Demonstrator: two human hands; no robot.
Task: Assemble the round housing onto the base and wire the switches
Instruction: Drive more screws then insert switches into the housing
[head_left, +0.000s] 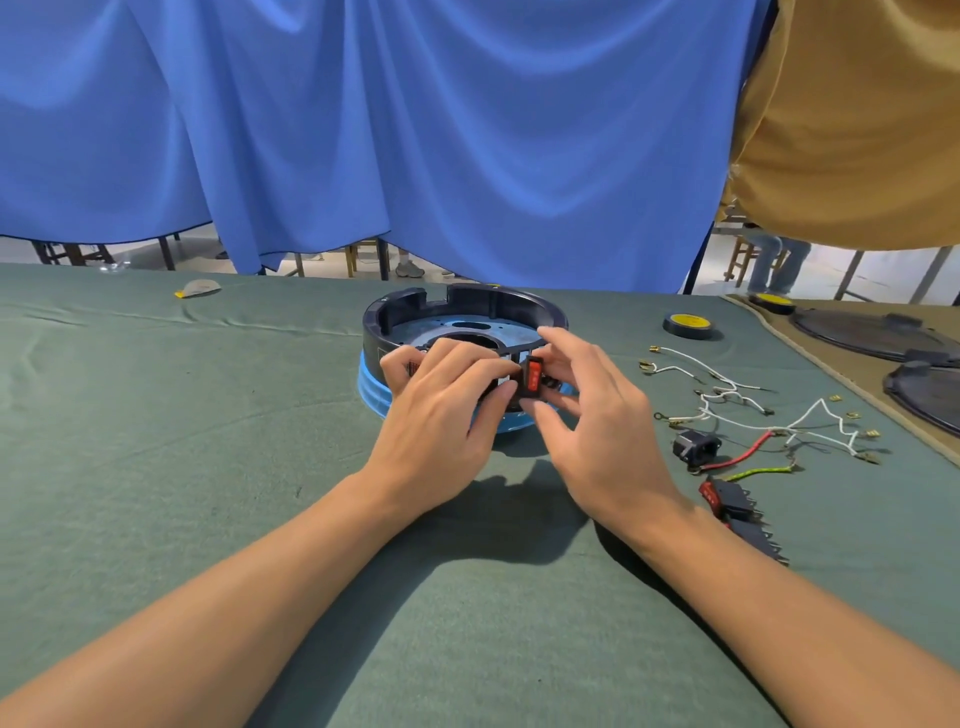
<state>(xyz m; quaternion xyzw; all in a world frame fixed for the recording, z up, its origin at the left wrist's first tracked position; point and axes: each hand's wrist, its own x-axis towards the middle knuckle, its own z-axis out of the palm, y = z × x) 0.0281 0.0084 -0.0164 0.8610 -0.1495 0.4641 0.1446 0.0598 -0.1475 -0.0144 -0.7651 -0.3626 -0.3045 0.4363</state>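
While on the round housing (465, 317), left hand (441, 410) and right hand (597, 415) both pinching red switch (534, 376).

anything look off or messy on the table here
Nothing looks damaged or spilled. The loose wires lie tangled right of the round housing, and a scrap sits alone at the far left. Both hands press a red switch at the housing's near wall.
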